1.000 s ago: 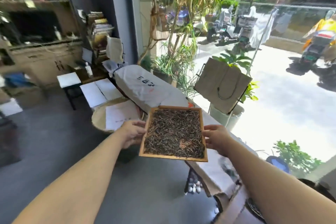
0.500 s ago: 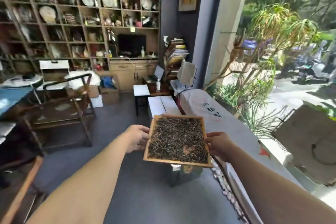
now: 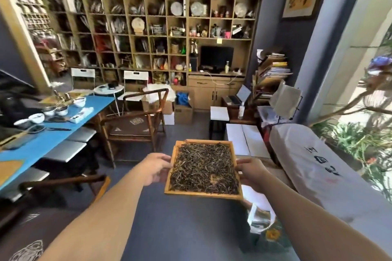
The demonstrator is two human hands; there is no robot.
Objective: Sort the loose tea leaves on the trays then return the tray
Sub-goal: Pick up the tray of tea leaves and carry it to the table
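**Inspector:** One wooden tray [image 3: 171, 172] is in view, carried in mid-air over the dark floor [image 3: 182, 229], roughly level. Loose tea leaves [image 3: 203, 169] cover nearly the whole of its bed.

**Clerk:** How is it held?

**Inspector:** By both hands, one per side. The left hand [image 3: 156, 168] grips the left rim, fingers curled at the edge. The right hand [image 3: 250, 172] grips the right rim likewise. In my judgement the two-sided, level grip is there to keep the leaves from sliding or spilling while carried.

**Clerk:** Where is it bound?

**Inspector:** I cannot say. The blue counter [image 3: 55, 135] to the left carries bowls and tools; a wooden armchair [image 3: 135, 121] stands between it and the tray. A white cloth-covered bench [image 3: 318, 167] runs along the right.

**Clerk:** Anything obscured?

**Inspector:** The fingers under the tray are hidden. A paler patch among the leaves near the front cannot be identified. The far shelving [image 3: 148, 17] is blurred, its contents mostly unreadable. Whether sorting is finished cannot be judged from the leaves.
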